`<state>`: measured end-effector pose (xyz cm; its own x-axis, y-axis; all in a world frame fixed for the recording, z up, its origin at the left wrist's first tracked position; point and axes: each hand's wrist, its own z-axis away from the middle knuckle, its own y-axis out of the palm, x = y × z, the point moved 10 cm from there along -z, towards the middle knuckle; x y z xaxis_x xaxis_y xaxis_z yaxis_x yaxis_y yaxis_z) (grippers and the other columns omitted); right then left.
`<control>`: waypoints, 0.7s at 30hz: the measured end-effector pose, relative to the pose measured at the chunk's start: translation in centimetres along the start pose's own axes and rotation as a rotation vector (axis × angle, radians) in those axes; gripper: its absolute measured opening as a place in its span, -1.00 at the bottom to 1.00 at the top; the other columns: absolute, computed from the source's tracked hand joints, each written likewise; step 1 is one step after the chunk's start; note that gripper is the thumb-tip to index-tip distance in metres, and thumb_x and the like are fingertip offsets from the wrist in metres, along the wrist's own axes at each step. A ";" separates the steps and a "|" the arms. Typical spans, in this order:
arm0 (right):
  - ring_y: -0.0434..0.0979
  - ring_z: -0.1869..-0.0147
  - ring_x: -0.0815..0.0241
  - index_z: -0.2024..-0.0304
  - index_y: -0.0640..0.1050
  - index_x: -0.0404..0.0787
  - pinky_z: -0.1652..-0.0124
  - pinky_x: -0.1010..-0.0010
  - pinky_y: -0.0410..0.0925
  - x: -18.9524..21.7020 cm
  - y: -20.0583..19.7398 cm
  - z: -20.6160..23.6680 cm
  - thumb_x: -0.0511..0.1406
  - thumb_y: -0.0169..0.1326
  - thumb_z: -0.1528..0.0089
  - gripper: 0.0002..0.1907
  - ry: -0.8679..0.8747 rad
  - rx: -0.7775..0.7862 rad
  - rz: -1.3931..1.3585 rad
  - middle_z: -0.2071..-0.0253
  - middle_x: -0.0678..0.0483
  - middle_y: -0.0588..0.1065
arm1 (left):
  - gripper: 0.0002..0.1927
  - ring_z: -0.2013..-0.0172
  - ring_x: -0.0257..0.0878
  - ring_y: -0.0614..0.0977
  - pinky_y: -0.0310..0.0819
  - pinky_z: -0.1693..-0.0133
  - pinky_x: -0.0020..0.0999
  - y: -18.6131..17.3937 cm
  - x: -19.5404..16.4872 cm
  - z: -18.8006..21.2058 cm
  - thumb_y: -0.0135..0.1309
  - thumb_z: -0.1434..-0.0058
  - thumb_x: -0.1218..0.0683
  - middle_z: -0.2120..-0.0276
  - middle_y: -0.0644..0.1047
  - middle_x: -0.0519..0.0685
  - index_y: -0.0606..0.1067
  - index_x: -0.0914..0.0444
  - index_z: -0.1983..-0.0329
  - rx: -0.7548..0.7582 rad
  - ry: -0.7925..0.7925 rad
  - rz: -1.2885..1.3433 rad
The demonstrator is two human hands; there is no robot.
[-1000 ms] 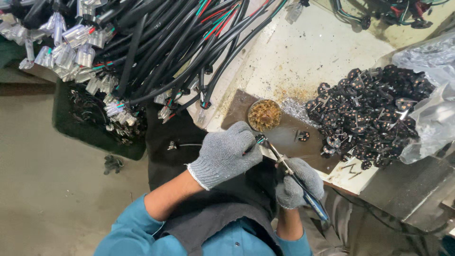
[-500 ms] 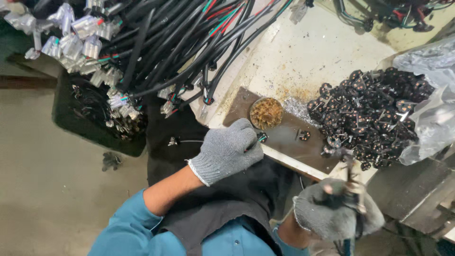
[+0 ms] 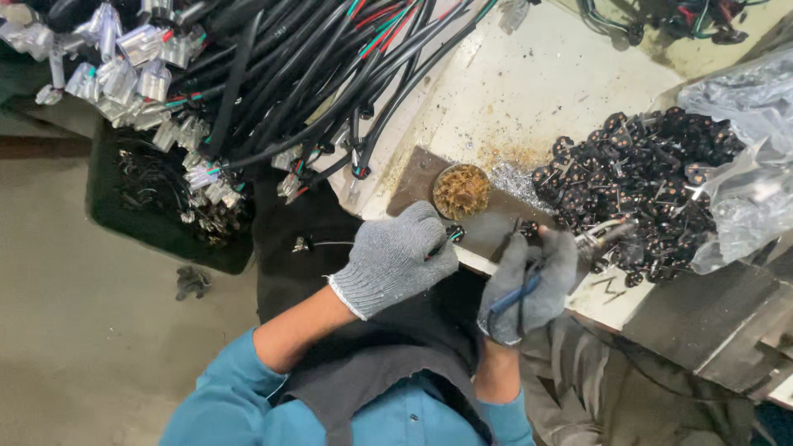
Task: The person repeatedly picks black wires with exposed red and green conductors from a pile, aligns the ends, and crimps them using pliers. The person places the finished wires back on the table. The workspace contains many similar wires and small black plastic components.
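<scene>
Two hands in grey knit gloves work at the near edge of a pale, scuffed workbench, seen from above. The left hand is curled closed, pinching a small wire end between fingertips, right at the bench's near edge. The right hand is closed around a blue-handled tool, with the tool's metal tip pointing toward the bench's right side. A dark rectangular metal plate lies along the near edge, both hands touching or just over it. On that plate, just beyond the left hand, sits a small round dish of brass-coloured bits. A heap of small black plugs covers the bench's right side, beside a crumpled clear plastic bag at the right edge. A thick bundle of black cables with white connectors hangs over the bench's left edge. The person wears blue sleeves and a dark apron.
</scene>
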<state>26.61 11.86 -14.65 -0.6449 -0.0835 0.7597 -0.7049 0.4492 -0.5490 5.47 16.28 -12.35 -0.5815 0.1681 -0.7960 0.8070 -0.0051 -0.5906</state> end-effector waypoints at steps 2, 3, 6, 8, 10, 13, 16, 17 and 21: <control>0.58 -0.12 0.06 -0.29 0.38 -0.42 -0.14 0.28 0.47 0.9 1.1 -0.5 -0.51 0.22 -0.37 -0.53 -0.044 0.088 0.149 -0.09 -0.18 0.53 | -0.77 0.47 -0.04 0.58 0.42 0.48 -0.14 0.0 -0.1 0.1 0.25 -0.11 0.02 0.39 0.45 -0.02 0.43 0.16 0.48 -0.002 0.009 -0.001; 0.57 -0.13 0.08 -0.29 0.36 -0.42 -0.15 0.31 0.46 1.6 1.3 -0.8 -0.50 0.23 -0.36 -0.51 -0.081 0.092 0.146 -0.10 -0.18 0.51 | -0.77 0.47 -0.04 0.58 0.42 0.48 -0.14 0.1 0.0 0.2 0.24 -0.12 0.02 0.39 0.45 -0.01 0.43 0.17 0.48 0.009 0.004 -0.004; 0.54 -0.17 0.13 -0.31 0.33 -0.45 -0.16 0.34 0.45 2.7 1.4 -2.1 -0.47 0.22 -0.34 -0.47 -0.040 0.066 0.026 -0.16 -0.18 0.46 | -0.78 0.47 -0.04 0.59 0.42 0.49 -0.15 -0.7 0.4 0.5 0.23 -0.11 0.01 0.39 0.47 -0.03 0.45 0.16 0.49 -0.003 -0.037 -0.034; 0.53 -0.15 0.16 -0.32 0.32 -0.44 -0.10 0.37 0.45 2.8 1.5 -2.4 -0.45 0.21 -0.35 -0.45 0.054 0.056 -0.059 -0.15 -0.15 0.46 | -0.78 0.47 -0.03 0.59 0.42 0.49 -0.14 -1.8 0.9 0.7 0.23 -0.11 0.01 0.39 0.48 -0.03 0.46 0.17 0.50 -0.034 -0.070 -0.070; 0.53 -0.08 0.20 -0.35 0.31 -0.40 0.03 0.43 0.44 2.3 1.6 -1.9 -0.43 0.20 -0.35 -0.44 0.186 0.068 -0.099 -0.09 -0.12 0.49 | -0.77 0.46 -0.01 0.59 0.42 0.47 -0.13 -2.7 1.6 0.9 0.23 -0.11 0.01 0.40 0.48 -0.01 0.46 0.18 0.50 -0.050 -0.109 -0.109; 0.65 0.10 0.17 -0.08 0.61 -0.21 0.08 0.38 0.45 2.7 4.9 0.6 -0.41 0.32 -0.26 -0.66 0.138 0.460 0.299 0.15 -0.05 0.61 | -0.78 0.44 0.02 0.58 0.41 0.46 -0.12 -3.3 1.8 0.9 0.23 -0.11 0.01 0.41 0.46 0.04 0.47 0.19 0.49 -0.037 -0.084 -0.081; 0.69 0.04 0.16 -0.03 0.54 -0.32 -0.06 0.40 0.55 3.7 3.0 -0.4 -0.49 0.20 -0.37 -0.81 0.049 0.220 -0.126 0.05 -0.08 0.62 | -0.80 0.44 -0.02 0.59 0.44 0.45 -0.14 -3.4 1.6 0.8 0.22 -0.12 0.02 0.43 0.46 0.00 0.47 0.17 0.49 -0.050 -0.048 -0.039; 0.66 0.01 0.13 -0.09 0.49 -0.37 -0.07 0.40 0.52 3.9 2.3 -0.9 -0.49 0.20 -0.36 -0.73 0.002 0.184 -0.091 0.01 -0.11 0.58 | -0.79 0.45 -0.02 0.59 0.43 0.45 -0.14 -3.1 1.6 0.9 0.23 -0.12 0.02 0.43 0.46 0.00 0.46 0.17 0.50 -0.035 -0.062 -0.037; 0.59 0.01 0.13 -0.18 0.44 -0.44 0.03 0.43 0.48 4.2 -2.0 -2.3 -0.43 0.23 -0.29 -0.57 -0.013 0.034 -0.005 -0.03 -0.16 0.53 | -0.77 0.47 -0.03 0.58 0.43 0.47 -0.16 -1.3 0.8 1.0 0.25 -0.12 0.04 0.41 0.47 -0.01 0.45 0.16 0.53 0.000 -0.055 -0.038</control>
<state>25.99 12.67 -9.54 -0.6451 -0.0968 0.7580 -0.7174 0.4182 -0.5571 3.85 15.46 -12.37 -0.6168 0.1141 -0.7788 0.7840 0.0002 -0.6208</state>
